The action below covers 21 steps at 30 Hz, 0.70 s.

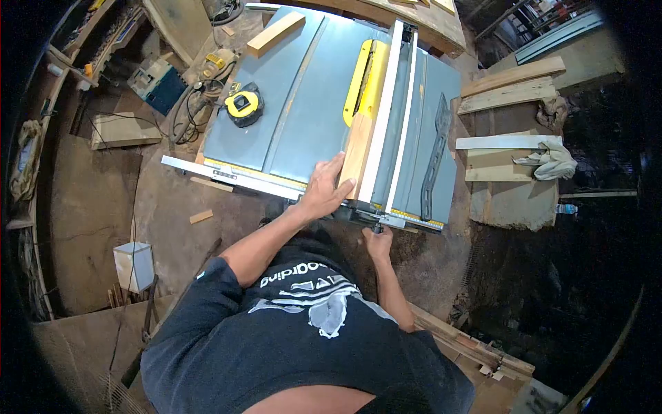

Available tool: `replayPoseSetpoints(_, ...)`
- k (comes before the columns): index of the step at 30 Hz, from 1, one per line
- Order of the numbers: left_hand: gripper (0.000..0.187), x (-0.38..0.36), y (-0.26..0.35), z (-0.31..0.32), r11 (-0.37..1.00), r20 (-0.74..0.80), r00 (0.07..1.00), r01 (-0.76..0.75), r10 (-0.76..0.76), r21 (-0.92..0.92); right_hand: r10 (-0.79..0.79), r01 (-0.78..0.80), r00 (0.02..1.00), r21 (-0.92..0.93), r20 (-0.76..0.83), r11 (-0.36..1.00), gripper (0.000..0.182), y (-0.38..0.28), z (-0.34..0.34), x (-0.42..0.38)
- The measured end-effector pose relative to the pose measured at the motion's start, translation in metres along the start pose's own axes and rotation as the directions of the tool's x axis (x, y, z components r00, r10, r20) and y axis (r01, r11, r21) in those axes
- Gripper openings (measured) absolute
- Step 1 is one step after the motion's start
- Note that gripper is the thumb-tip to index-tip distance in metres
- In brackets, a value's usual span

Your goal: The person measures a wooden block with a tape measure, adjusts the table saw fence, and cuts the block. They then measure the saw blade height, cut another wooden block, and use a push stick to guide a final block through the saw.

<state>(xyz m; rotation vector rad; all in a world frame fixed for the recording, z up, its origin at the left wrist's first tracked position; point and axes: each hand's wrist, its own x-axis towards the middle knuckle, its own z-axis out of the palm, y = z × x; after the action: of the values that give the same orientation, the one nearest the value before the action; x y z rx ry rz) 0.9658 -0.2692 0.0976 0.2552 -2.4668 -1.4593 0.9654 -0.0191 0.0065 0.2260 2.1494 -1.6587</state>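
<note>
A strip of wood (357,152) lies along the white rip fence (381,127) on a grey table saw (307,110). Its far end meets the yellow throat plate (365,83). My left hand (323,186) holds the near end of the strip, thumb on top and fingers against its left side. Below the front rail, my right hand (378,243) is closed around the dark fence lever (377,228); part of the lever is hidden in the fingers.
A yellow tape measure (243,105) and a short wood block (276,34) rest on the saw table. On its right side lies a black push stick (434,159). Boards (510,93) are stacked at right, with a cloth (552,162) on them. Cables and a toolbox (157,84) stand left.
</note>
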Motion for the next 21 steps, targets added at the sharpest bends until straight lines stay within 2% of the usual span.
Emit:
replayPoseSetpoints(3, 0.072, 0.002, 0.003, -0.009, 1.0, 0.042, 0.999, 0.005, -0.004, -0.022, -0.05, 0.051, 0.999, -0.054, 0.009, 0.997, 0.029, 0.002, -0.003, 0.004)
replayPoseSetpoints(5, 0.074, 0.001, 0.004, -0.011, 0.998, 0.077, 0.997, 0.014, -0.01, -0.058, -0.007, 0.008, 1.0, -0.104, 0.012, 0.995, 0.028, 0.001, -0.007, 0.004)
replayPoseSetpoints(8, 0.078, 0.003, 0.001, -0.014, 0.998, 0.084, 0.995, -0.061, 0.062, -0.02, -0.031, 0.032, 0.999, -0.126, 0.016, 0.991, 0.027, 0.003, -0.009, 0.006)
replayPoseSetpoints(10, 0.081, 0.002, 0.001, -0.018, 0.988, 0.079, 0.985, -0.152, 0.152, -0.015, -0.072, 0.074, 0.997, -0.169, 0.017, 0.983, 0.019, 0.021, -0.013, 0.012)
replayPoseSetpoints(11, 0.081, 0.002, 0.0, -0.019, 0.989, 0.084, 0.985, -0.149, 0.15, -0.022, -0.067, 0.068, 0.998, -0.173, 0.012, 0.983, 0.019, 0.015, -0.012, 0.007)
replayPoseSetpoints(13, 0.083, 0.003, -0.001, -0.021, 0.994, 0.128, 0.985, -0.108, 0.112, -0.032, 0.001, 0.0, 1.0, -0.039, 0.03, 0.999, 0.016, 0.0, -0.008, 0.002)
replayPoseSetpoints(17, 0.083, 0.001, -0.008, -0.018, 0.988, 0.113, 0.982, -0.145, 0.149, -0.043, 0.014, -0.014, 1.0, -0.026, -0.011, 1.0, 0.015, -0.008, -0.004, -0.003)
replayPoseSetpoints(21, 0.08, 0.004, -0.008, -0.024, 0.973, 0.086, 0.974, -0.198, 0.209, -0.121, 0.023, -0.024, 1.0, -0.091, -0.009, 0.996, 0.015, -0.004, -0.008, 0.004)
